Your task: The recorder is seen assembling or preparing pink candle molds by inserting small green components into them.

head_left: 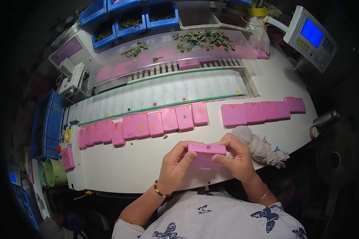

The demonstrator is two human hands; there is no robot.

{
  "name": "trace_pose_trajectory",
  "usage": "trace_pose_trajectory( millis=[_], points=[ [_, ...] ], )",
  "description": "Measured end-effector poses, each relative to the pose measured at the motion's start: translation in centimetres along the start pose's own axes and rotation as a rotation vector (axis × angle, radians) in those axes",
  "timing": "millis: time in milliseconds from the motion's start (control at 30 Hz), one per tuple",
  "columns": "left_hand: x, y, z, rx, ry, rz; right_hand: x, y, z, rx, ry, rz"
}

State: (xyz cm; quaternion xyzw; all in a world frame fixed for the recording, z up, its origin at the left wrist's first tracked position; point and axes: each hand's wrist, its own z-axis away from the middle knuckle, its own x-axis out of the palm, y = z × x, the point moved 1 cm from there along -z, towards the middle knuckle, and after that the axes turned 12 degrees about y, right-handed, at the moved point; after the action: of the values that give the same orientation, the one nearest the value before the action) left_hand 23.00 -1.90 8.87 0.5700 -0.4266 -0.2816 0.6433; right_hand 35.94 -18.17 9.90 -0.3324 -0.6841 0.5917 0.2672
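Observation:
Both my hands hold one pink rubber mold block [207, 149] over the front edge of the white table. Its narrow edge faces up and has a small round hole near the middle. My left hand [175, 162] grips the block's left end, thumb in front and fingers behind. At the right end, my right hand [239, 159] pinches it the same way. The fingertips behind the block are hidden. A row of similar pink mold blocks [170, 119], some with red or yellow marks, lies beyond my hands. More pink mold blocks [255, 112] lie to the right.
A bundled whitish cloth [263, 149] lies beside my right hand. Behind are a green-edged glass strip [147, 95], rollers [155, 71] and a translucent sheet [107, 65] bearing small greenish pieces [205, 40]. Blue bins [162, 23] stand at the back, a blue-screen control panel [310, 36] at right.

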Motion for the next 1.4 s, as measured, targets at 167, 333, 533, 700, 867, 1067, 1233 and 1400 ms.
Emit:
trace_pose_trajectory(
  millis=[167,333,533,700,867,1067,1233,1400],
  points=[
    [-0.6,0.2,-0.5,-0.097,0.001,0.115,0.4,-0.3,-0.5,-0.016,0.024,-0.055],
    [0.2,0.1,-0.9,0.157,0.318,-0.093,1.5,0.3,-1.4,-0.018,0.162,-0.028],
    [0.3,1.4,-1.8,0.621,0.279,-0.892,4.0,0.6,-1.9,0.116,0.126,-0.092],
    [-7.2,0.8,-8.9,0.299,0.508,-0.793,2.8,-0.7,-1.8,0.214,0.084,-0.164],
    [-17.1,0.6,-14.5,0.398,0.814,-1.115,-1.1,-1.6,-1.4,0.091,0.235,-0.02],
    [-17.4,0.0,-17.1,0.34,0.741,-1.411,-7.1,-2.4,-0.1,-0.057,0.512,0.255],
    [-9.3,0.0,-14.5,0.698,0.656,-1.458,-9.4,-3.2,1.1,-0.184,0.248,0.813],
    [2.4,-0.8,-12.6,0.789,0.002,-1.043,-10.4,-1.2,2.1,-0.167,0.025,1.037]
  ],
)
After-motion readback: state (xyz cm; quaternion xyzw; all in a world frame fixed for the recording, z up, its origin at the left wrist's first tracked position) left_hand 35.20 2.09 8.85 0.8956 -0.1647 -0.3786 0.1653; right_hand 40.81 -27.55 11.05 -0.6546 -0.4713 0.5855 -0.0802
